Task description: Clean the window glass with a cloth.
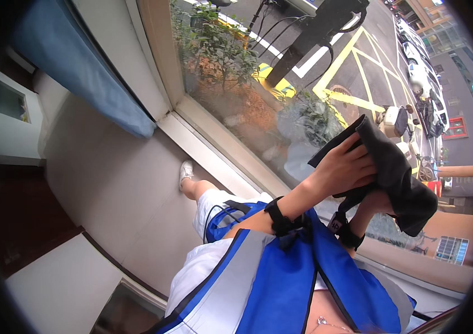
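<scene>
A dark grey cloth (399, 175) hangs in folds in front of a large window, at the right of the view. My left hand (343, 169) grips it with bent fingers, the back of the hand towards the camera. Lower down, my right hand (378, 202) is against the underside of the cloth; its fingers are hidden in the folds. Whether the cloth touches the window glass (261, 137) cannot be told. Both wrists bear black straps, and a small device sits on the right one.
A pale window frame and sill (215, 154) run diagonally beside my leg. A blue curtain (94, 79) hangs at the upper left above the grey floor (107, 179). White and dark furniture (61, 284) stands at the lower left. Outside are plants, a marked road and parked vehicles.
</scene>
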`<state>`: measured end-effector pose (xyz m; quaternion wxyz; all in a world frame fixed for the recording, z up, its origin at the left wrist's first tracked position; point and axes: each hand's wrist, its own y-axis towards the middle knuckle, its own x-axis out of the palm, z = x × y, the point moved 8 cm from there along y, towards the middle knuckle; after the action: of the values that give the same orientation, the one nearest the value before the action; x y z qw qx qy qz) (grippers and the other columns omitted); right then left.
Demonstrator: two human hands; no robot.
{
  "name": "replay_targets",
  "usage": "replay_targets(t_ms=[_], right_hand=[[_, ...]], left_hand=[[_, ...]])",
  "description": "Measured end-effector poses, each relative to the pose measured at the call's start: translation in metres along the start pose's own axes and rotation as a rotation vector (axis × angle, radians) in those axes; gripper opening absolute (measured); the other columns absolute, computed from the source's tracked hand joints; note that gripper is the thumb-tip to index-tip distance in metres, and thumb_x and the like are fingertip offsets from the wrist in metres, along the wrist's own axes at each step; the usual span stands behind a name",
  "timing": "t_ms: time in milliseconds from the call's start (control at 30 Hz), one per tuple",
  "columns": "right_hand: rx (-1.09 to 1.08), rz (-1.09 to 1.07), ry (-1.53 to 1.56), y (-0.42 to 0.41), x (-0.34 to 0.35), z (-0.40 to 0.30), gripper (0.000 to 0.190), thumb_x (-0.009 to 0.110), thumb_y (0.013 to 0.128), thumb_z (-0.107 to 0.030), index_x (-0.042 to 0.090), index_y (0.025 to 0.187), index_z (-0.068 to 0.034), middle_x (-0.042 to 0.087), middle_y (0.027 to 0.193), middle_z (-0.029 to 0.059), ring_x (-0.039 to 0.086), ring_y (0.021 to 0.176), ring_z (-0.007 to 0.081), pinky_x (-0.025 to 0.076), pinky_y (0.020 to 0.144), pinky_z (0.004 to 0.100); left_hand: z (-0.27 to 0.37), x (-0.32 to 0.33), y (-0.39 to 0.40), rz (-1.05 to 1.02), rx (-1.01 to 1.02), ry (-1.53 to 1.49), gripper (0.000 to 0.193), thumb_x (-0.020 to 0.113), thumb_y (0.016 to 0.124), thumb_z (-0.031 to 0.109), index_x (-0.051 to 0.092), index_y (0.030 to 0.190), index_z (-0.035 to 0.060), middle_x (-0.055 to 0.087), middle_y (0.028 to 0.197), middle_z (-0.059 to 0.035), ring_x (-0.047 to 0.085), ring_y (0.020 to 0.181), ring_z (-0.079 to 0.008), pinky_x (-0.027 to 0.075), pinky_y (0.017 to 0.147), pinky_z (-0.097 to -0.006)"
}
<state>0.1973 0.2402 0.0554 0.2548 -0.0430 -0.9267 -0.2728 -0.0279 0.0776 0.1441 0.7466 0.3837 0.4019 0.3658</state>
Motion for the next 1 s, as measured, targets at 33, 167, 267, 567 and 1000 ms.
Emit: replay_targets(t_ms=[33, 167, 267, 567, 1000], right_hand=[[-0.006, 0.002, 0.015, -0.003, 0.005, -0.001, 0.050, 0.041, 0.085, -0.025, 0.025, 0.121, 0.006, 0.038, 0.115, 0.0151, 0.043, 0.099, 0.0220, 0.032, 0.090, 0.0305], [-0.047, 0.001, 0.029, -0.012, 0.031, -0.004, 0.051, 0.045, 0.083, -0.022, 0.025, 0.120, 0.007, 0.040, 0.113, 0.0154, 0.044, 0.096, 0.0216, 0.034, 0.088, 0.0307], [-0.063, -0.005, 0.034, -0.022, 0.054, 0.002, 0.052, 0.048, 0.082, -0.019, 0.025, 0.120, 0.007, 0.042, 0.111, 0.0156, 0.045, 0.094, 0.0213, 0.036, 0.086, 0.0309], [-0.447, 0.077, -0.587, -0.059, 0.087, 0.014, 0.052, 0.055, 0.078, -0.014, 0.030, 0.117, 0.007, 0.046, 0.108, 0.0162, 0.048, 0.092, 0.0218, 0.037, 0.084, 0.0303], [-0.472, -0.228, -0.552, -0.169, 0.332, 0.018, 0.037, 0.056, 0.076, -0.012, 0.045, 0.106, 0.005, 0.053, 0.099, 0.0148, 0.052, 0.090, 0.0238, 0.037, 0.083, 0.0320]], left_hand=[[-0.006, -0.003, 0.001, -0.001, 0.007, -0.001, 0.029, 0.055, 0.069, 0.033, 0.057, 0.094, 0.0182, 0.052, 0.103, 0.0035, 0.041, 0.107, -0.0163, 0.022, 0.099, -0.0436], [-0.032, -0.017, 0.006, -0.003, 0.011, 0.022, 0.029, 0.047, 0.073, 0.037, 0.054, 0.097, 0.0231, 0.050, 0.108, 0.0084, 0.038, 0.109, -0.0105, 0.015, 0.103, -0.0372], [-0.050, -0.027, 0.011, -0.031, 0.048, 0.050, 0.029, 0.047, 0.073, 0.038, 0.054, 0.097, 0.0247, 0.050, 0.107, 0.0110, 0.039, 0.108, -0.0073, 0.016, 0.102, -0.0338], [-0.109, -0.072, 0.030, -0.051, 0.120, 0.216, 0.039, 0.047, 0.071, 0.049, 0.053, 0.102, 0.0260, 0.050, 0.107, 0.0099, 0.040, 0.107, -0.0059, 0.019, 0.099, -0.0317], [-0.230, -0.141, 0.026, -0.119, 0.021, 0.248, 0.056, 0.052, 0.066, 0.055, 0.053, 0.106, 0.0163, 0.050, 0.110, -0.0033, 0.037, 0.110, -0.0201, 0.020, 0.092, -0.0424]])
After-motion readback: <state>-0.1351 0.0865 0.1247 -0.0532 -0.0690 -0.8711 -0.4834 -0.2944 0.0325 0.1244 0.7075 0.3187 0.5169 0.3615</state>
